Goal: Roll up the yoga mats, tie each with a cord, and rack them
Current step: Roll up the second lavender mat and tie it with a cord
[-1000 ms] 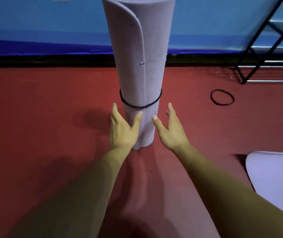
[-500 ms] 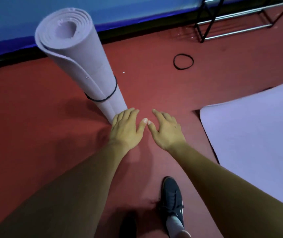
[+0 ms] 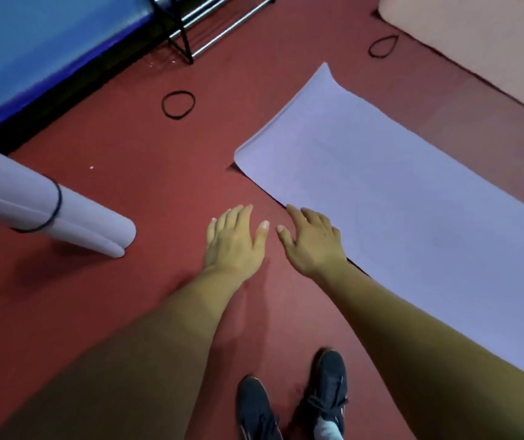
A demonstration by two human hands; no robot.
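two empty hands, left (image 3: 233,241) and right (image 3: 313,241), hover open over a red floor (image 3: 159,173), between a cord-tied rolled mat (image 3: 41,211) and a flat lilac mat (image 3: 397,201).

lilac flat mat (image 3: 397,198), black cord (image 3: 178,104), red floor (image 3: 146,173), blue wall (image 3: 32,42), dark shoes (image 3: 329,392)

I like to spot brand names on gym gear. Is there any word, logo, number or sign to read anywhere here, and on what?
None can be read.
Flat purple mat: plain, no print.
Rolled mat: plain; only a black cord around it.
Shoes: dark, no legible logo.
Blue wall padding: no lettering.
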